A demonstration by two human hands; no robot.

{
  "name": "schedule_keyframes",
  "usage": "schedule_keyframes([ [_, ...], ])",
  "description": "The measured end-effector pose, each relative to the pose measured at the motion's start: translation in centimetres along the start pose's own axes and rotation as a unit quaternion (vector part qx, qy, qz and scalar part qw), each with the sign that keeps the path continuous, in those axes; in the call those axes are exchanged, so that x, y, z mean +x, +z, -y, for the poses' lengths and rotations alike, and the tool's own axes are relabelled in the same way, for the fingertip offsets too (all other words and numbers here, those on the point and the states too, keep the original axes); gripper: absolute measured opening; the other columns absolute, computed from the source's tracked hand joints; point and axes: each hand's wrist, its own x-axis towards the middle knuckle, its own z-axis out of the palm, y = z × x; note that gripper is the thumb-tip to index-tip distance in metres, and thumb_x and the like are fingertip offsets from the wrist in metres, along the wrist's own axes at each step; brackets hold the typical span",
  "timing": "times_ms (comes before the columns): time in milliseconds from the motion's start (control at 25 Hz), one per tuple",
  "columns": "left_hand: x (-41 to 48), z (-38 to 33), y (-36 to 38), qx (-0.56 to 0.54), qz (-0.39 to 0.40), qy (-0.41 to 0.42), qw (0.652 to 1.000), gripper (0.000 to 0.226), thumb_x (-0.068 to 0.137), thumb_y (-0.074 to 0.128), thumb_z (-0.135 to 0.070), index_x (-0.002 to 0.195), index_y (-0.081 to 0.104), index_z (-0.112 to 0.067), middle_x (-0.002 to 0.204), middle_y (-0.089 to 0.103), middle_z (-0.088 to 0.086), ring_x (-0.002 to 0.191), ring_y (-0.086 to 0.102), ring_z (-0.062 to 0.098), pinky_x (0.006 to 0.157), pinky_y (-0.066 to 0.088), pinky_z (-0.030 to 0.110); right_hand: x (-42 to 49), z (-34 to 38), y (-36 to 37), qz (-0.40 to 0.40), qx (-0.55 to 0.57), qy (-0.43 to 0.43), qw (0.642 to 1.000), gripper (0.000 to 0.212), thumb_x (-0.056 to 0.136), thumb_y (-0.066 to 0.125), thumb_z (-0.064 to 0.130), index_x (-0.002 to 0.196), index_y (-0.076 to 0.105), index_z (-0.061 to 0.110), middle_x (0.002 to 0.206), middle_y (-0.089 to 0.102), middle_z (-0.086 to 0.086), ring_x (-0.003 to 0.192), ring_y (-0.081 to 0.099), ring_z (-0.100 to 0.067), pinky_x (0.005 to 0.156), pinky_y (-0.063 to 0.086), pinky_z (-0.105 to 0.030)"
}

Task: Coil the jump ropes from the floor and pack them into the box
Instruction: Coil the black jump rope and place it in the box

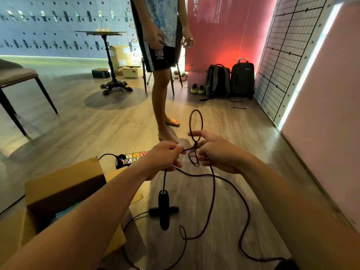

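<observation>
A dark jump rope point(214, 184) is held up between my two hands, with a loop standing above them and a knot-like crossing in the middle. My left hand point(165, 156) pinches the rope left of the crossing. My right hand point(216, 151) grips it on the right, index finger stretched out. One black handle point(163, 209) hangs below my left hand; a second black handle point(153, 211) lies crosswise on the floor behind it. The rest of the rope trails in curves over the wooden floor. An open cardboard box point(64, 190) stands at the lower left under my left arm.
A person point(161, 55) stands barefoot just beyond my hands. A power strip point(132, 157) lies by the box. A pedestal table point(111, 61), a chair point(17, 78), cartons point(124, 61), two backpacks point(229, 80) and shoes point(197, 88) line the room. A pink wall point(321, 114) rises on the right.
</observation>
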Motion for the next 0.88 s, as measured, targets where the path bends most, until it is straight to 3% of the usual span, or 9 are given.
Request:
schedule_keyframes([
  [80, 0.1, -0.2, -0.2, -0.06, -0.001, -0.033, 0.998, 0.026, 0.104, 0.044, -0.023, 0.092, 0.062, -0.01, 0.072, 0.049, 0.001, 0.058, 0.047, 0.009, 0.056, 0.042, 0.024, 0.3, -0.2, -0.4, -0.075, -0.178, -0.034, 0.98, 0.047, 0.093, 0.044, 0.001, 0.133, 0.052, 0.024, 0.11, 0.06, -0.007, 0.083, 0.056, -0.016, 0.061, 0.041, -0.024],
  [160, 0.1, -0.7, -0.7, -0.137, -0.031, -0.067, 0.988, 0.024, 0.102, 0.05, -0.026, 0.086, 0.059, -0.009, 0.065, 0.039, 0.0, 0.055, 0.034, 0.011, 0.054, 0.035, 0.026, 0.7, -0.4, -1.3, -0.17, -0.27, -0.103, 0.942, 0.03, 0.096, 0.049, 0.018, 0.12, 0.065, 0.024, 0.103, 0.065, 0.0, 0.086, 0.06, -0.014, 0.065, 0.044, -0.027],
  [240, 0.2, -1.1, -1.4, -0.12, -0.062, -0.068, 0.988, 0.037, 0.094, 0.059, -0.045, 0.092, 0.068, -0.009, 0.062, 0.037, -0.002, 0.058, 0.035, 0.014, 0.058, 0.037, 0.03, 0.7, -0.6, -2.1, -0.197, -0.284, -0.168, 0.923, 0.02, 0.097, 0.058, 0.032, 0.105, 0.073, 0.022, 0.08, 0.066, 0.006, 0.068, 0.056, -0.009, 0.06, 0.043, -0.025],
  [320, -0.3, -1.5, -1.4, -0.043, -0.046, -0.037, 0.997, 0.039, 0.092, 0.06, -0.051, 0.09, 0.076, -0.016, 0.057, 0.043, -0.006, 0.063, 0.041, 0.014, 0.062, 0.041, 0.03, 0.7, -1.0, -2.5, -0.173, -0.32, -0.196, 0.911, 0.023, 0.096, 0.061, 0.034, 0.1, 0.076, 0.017, 0.073, 0.063, 0.006, 0.062, 0.052, -0.007, 0.057, 0.04, -0.024],
  [440, -0.9, -1.4, -1.5, -0.058, -0.009, -0.027, 0.998, 0.034, 0.095, 0.059, -0.043, 0.079, 0.075, -0.018, 0.059, 0.053, -0.007, 0.063, 0.051, 0.013, 0.068, 0.044, 0.032, 0.9, -1.5, -2.7, -0.215, -0.344, -0.19, 0.894, 0.031, 0.101, 0.052, 0.034, 0.086, 0.069, 0.013, 0.074, 0.06, 0.0, 0.062, 0.051, -0.01, 0.056, 0.038, -0.024],
  [600, -0.1, -0.1, -3.2, -0.149, -0.06, -0.052, 0.986, 0.025, 0.096, 0.062, -0.031, 0.091, 0.073, -0.01, 0.075, 0.066, -0.001, 0.069, 0.064, 0.011, 0.094, 0.053, 0.044, 0.3, -1.9, -4.8, -0.344, -0.252, -0.124, 0.896, 0.044, 0.105, 0.039, 0.038, 0.067, 0.052, 0.02, 0.064, 0.052, -0.002, 0.058, 0.047, -0.015, 0.055, 0.036, -0.029],
  [720, -0.2, 0.4, -3.5, -0.175, -0.052, -0.065, 0.981, 0.02, 0.096, 0.062, -0.024, 0.099, 0.069, -0.006, 0.084, 0.064, 0.004, 0.072, 0.062, 0.015, 0.093, 0.055, 0.047, -0.3, -2.5, -5.3, -0.322, -0.235, -0.093, 0.912, 0.044, 0.107, 0.037, 0.034, 0.067, 0.052, 0.022, 0.062, 0.051, 0.007, 0.059, 0.047, -0.006, 0.056, 0.031, -0.022],
  [800, -0.5, 0.4, -3.0, -0.199, -0.004, -0.099, 0.975, 0.02, 0.099, 0.056, -0.023, 0.101, 0.063, -0.005, 0.07, 0.054, 0.002, 0.059, 0.05, 0.013, 0.071, 0.056, 0.037, -0.3, -2.8, -4.8, -0.26, -0.241, -0.084, 0.931, 0.04, 0.107, 0.037, 0.032, 0.074, 0.057, 0.02, 0.064, 0.052, 0.01, 0.06, 0.047, -0.004, 0.055, 0.03, -0.018],
  [880, -0.8, 0.2, -2.7, -0.219, 0.052, -0.123, 0.967, 0.025, 0.102, 0.048, -0.029, 0.103, 0.062, -0.008, 0.055, 0.033, -0.005, 0.046, 0.029, 0.01, 0.056, 0.037, 0.028, -0.1, -3.0, -4.6, -0.188, -0.235, -0.087, 0.95, 0.031, 0.107, 0.038, 0.028, 0.091, 0.063, 0.019, 0.072, 0.054, 0.003, 0.064, 0.048, -0.009, 0.058, 0.035, -0.02],
])
